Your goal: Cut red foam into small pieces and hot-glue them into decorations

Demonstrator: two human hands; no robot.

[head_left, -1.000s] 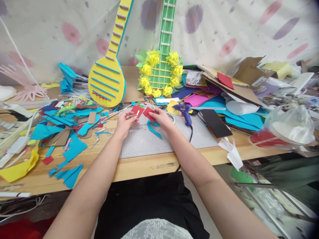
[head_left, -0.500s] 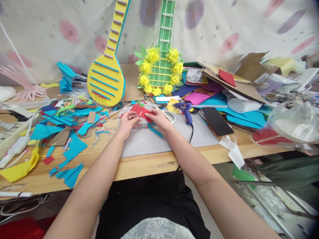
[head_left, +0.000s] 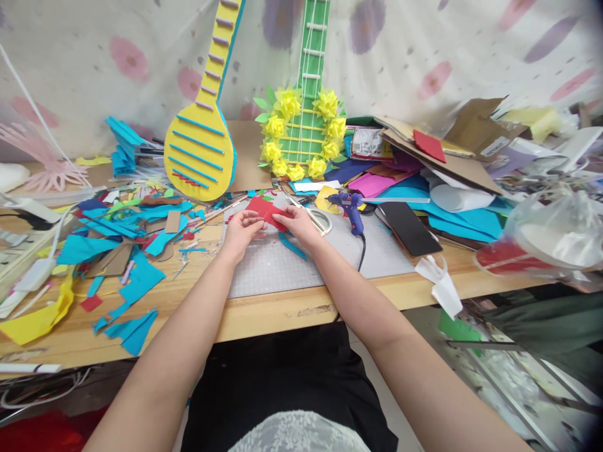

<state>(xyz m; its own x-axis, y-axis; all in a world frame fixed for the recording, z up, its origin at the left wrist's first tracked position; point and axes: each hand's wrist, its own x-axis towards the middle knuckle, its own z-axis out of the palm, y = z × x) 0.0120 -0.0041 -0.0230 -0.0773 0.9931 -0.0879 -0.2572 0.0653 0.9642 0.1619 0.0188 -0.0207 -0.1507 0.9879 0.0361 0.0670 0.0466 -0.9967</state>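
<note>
A piece of red paper (head_left: 262,208) is held between my two hands, above the gridded cutting mat (head_left: 276,276). My left hand (head_left: 242,233) pinches its left side, and my right hand (head_left: 298,225) grips its right side between thumb and fingers. Beneath my right hand lies a curved blue strip (head_left: 293,246). White-handled scissors (head_left: 321,221) rest just right of that hand, their blades partly hidden. Farther right stands a blue glue gun (head_left: 349,210), its cord running toward the table's front edge.
Coloured scraps (head_left: 136,276) litter the left side of the table. Behind stand a yellow paper instrument (head_left: 200,150) and a green one (head_left: 306,135) ringed with yellow flowers. On the right are a phone (head_left: 409,227), stacked paper and a bagged red-and-white tub (head_left: 513,254).
The pale slit seen across the red paper has narrowed to a faint line. Both hands stay in nearly the same place.
</note>
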